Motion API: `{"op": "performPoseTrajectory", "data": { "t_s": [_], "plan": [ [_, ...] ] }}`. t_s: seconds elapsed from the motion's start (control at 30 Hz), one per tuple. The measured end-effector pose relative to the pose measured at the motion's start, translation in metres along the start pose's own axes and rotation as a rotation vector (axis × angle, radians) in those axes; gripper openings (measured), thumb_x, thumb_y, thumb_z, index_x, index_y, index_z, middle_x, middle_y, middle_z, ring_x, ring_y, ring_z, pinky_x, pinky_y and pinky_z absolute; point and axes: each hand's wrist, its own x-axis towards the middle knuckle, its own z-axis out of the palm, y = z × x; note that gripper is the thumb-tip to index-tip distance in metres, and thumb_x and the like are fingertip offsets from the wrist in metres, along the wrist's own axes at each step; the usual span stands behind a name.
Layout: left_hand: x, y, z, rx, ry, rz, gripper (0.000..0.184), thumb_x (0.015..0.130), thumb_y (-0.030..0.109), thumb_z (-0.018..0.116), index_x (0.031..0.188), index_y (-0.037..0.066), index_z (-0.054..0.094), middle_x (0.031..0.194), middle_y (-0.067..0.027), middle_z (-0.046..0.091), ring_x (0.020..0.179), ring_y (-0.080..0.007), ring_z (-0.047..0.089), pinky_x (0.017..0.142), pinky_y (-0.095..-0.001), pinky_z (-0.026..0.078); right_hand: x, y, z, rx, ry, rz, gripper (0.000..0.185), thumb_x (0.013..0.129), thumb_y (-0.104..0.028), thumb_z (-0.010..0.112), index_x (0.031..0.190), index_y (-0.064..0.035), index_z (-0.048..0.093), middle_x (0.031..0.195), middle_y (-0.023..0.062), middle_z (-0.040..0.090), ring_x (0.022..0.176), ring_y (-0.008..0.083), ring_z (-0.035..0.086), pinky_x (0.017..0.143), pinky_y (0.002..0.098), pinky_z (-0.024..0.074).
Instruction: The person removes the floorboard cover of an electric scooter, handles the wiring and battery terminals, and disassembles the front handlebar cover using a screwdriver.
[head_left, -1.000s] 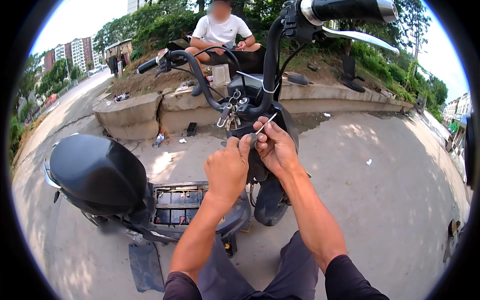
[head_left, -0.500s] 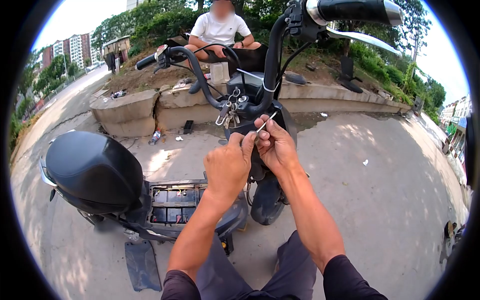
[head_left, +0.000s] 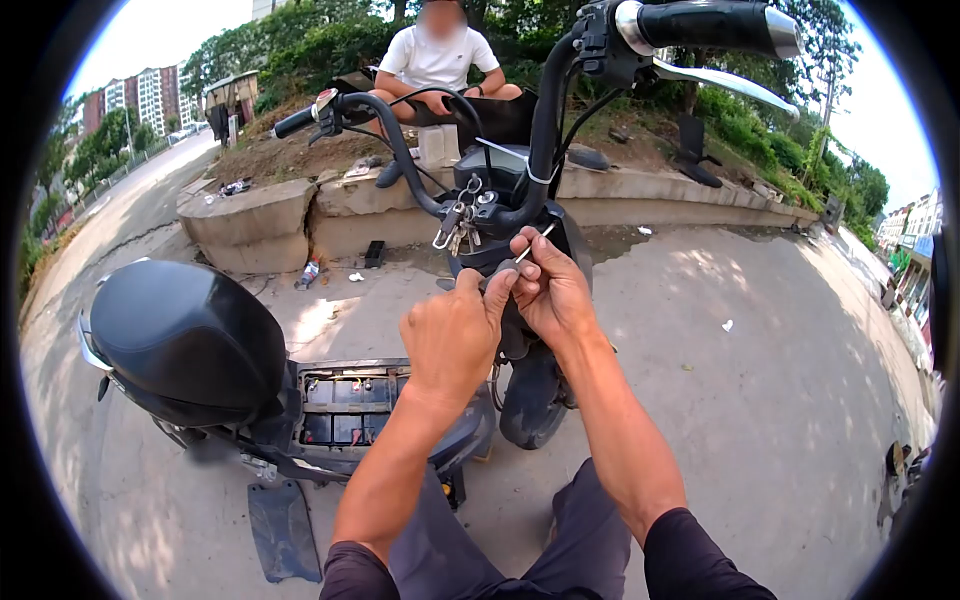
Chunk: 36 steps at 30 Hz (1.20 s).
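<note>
In front of the scooter's handlebar stem, both my hands meet at a thin, shiny metal rod (head_left: 535, 244). My right hand (head_left: 556, 305) pinches it between thumb and fingers, its upper end sticking out toward the upper right. My left hand (head_left: 450, 335) is closed, thumb against bent index finger, at the rod's lower end; a small dark part shows there, mostly covered by my fingers. Just beyond, a bunch of keys (head_left: 462, 228) hangs at the ignition of the electric scooter (head_left: 490, 180).
The scooter's black seat (head_left: 185, 335) is at left, beside an uncovered battery compartment (head_left: 350, 408). A dark flat panel (head_left: 284, 530) lies on the pavement. Behind the handlebars, a person in a white shirt (head_left: 440, 60) sits above a low concrete wall (head_left: 250, 225).
My left hand has turned slightly, its knuckles shifting a little to the left. My right hand and the rod stay almost where they were.
</note>
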Motion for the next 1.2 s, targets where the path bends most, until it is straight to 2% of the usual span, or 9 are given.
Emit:
{"op": "performPoseTrajectory", "data": {
  "t_s": [0.2, 0.33, 0.43, 0.53, 0.63, 0.67, 0.8, 1.0, 1.2],
  "plan": [
    [-0.008, 0.009, 0.008, -0.209, 0.228, 0.189, 0.026, 0.103, 0.033, 0.069, 0.113, 0.009, 0.068, 0.066, -0.0121, 0.069, 0.063, -0.0373, 0.070, 0.057, -0.0446, 0.051, 0.007, 0.001, -0.016, 0.072, 0.037, 0.042, 0.027, 0.102, -0.031, 0.074, 0.107, -0.0051, 0.067, 0.094, 0.0058, 0.072, 0.065, 0.0058, 0.057, 0.052, 0.0182, 0.0451],
    [-0.011, 0.011, 0.002, 0.014, -0.046, 0.007, 0.032, 0.103, 0.037, 0.068, 0.114, 0.007, 0.068, 0.064, -0.0123, 0.067, 0.063, -0.0371, 0.070, 0.057, -0.0442, 0.052, -0.005, -0.004, 0.004, -0.007, 0.069, 0.055, 0.029, 0.103, -0.032, 0.072, 0.110, -0.0048, 0.066, 0.095, 0.0049, 0.071, 0.066, 0.0067, 0.057, 0.051, 0.0188, 0.0450],
    [-0.006, 0.007, -0.003, 0.042, -0.094, -0.033, 0.036, 0.105, 0.041, 0.064, 0.099, 0.005, 0.066, 0.063, -0.0082, 0.068, 0.061, -0.0312, 0.071, 0.053, -0.0377, 0.052, -0.010, -0.010, 0.009, -0.076, 0.063, 0.026, 0.028, 0.105, -0.032, 0.070, 0.112, -0.0053, 0.065, 0.097, 0.0052, 0.071, 0.067, 0.0072, 0.058, 0.052, 0.0189, 0.0457],
    [-0.007, 0.004, -0.004, -0.319, -0.116, -0.095, 0.047, 0.108, 0.047, 0.059, 0.107, 0.001, 0.067, 0.074, -0.0119, 0.073, 0.069, -0.0286, 0.074, 0.059, -0.0391, 0.055, -0.004, -0.011, -0.008, -0.059, 0.052, 0.055, 0.025, 0.105, -0.032, 0.069, 0.110, -0.0076, 0.065, 0.097, 0.0046, 0.071, 0.066, 0.0066, 0.059, 0.051, 0.0182, 0.0458],
    [-0.005, -0.008, 0.022, -0.996, -0.059, -0.323, 0.059, 0.114, 0.054, 0.041, 0.120, 0.001, 0.068, 0.104, -0.0182, 0.075, 0.088, -0.0245, 0.073, 0.073, -0.0390, 0.057, -0.002, -0.012, -0.017, -0.031, 0.051, 0.103, 0.023, 0.106, -0.033, 0.068, 0.105, -0.0104, 0.064, 0.094, 0.0034, 0.071, 0.063, 0.0050, 0.058, 0.049, 0.0173, 0.0450],
    [-0.002, -0.014, 0.027, -1.154, -0.139, -0.404, 0.065, 0.115, 0.054, 0.034, 0.126, -0.002, 0.066, 0.129, -0.0175, 0.069, 0.109, -0.0223, 0.067, 0.094, -0.0373, 0.054, -0.003, -0.012, -0.018, -0.027, 0.050, 0.119, 0.022, 0.106, -0.033, 0.068, 0.104, -0.0113, 0.064, 0.093, 0.0030, 0.071, 0.062, 0.0045, 0.057, 0.048, 0.0171, 0.0446],
    [0.016, -0.013, 0.046, -1.768, -0.346, -0.777, 0.069, 0.114, 0.056, 0.032, 0.134, -0.003, 0.063, 0.131, -0.0132, 0.069, 0.120, -0.0227, 0.062, 0.115, -0.0415, 0.040, 0.001, -0.017, -0.021, 0.045, -0.054, 0.199, 0.024, 0.107, -0.035, 0.066, 0.102, -0.0117, 0.063, 0.089, 0.0014, 0.069, 0.059, 0.0036, 0.056, 0.047, 0.0169, 0.0430],
    [0.037, -0.009, 0.071, -2.055, -0.478, -0.791, 0.067, 0.113, 0.053, 0.037, 0.135, -0.004, 0.062, 0.121, -0.0115, 0.070, 0.108, -0.0242, 0.068, 0.102, -0.0410, 0.051, -0.010, -0.031, -0.004, -0.032, -0.022, 0.073, 0.020, 0.110, -0.016, 0.060, 0.121, -0.0008, 0.065, 0.097, 0.0063, 0.068, 0.067, 0.0055, 0.059, 0.053, 0.0164, 0.0469],
    [0.045, 0.004, 0.060, -2.030, -0.449, -0.928, 0.063, 0.112, 0.051, 0.041, 0.128, -0.006, 0.061, 0.106, -0.0143, 0.070, 0.095, -0.0271, 0.070, 0.092, -0.0406, 0.056, -0.002, -0.040, 0.000, -0.108, 0.126, 0.146, 0.020, 0.109, -0.021, 0.064, 0.109, -0.0011, 0.065, 0.093, 0.0058, 0.069, 0.067, 0.0064, 0.061, 0.053, 0.0179, 0.0485]
  ]
}}
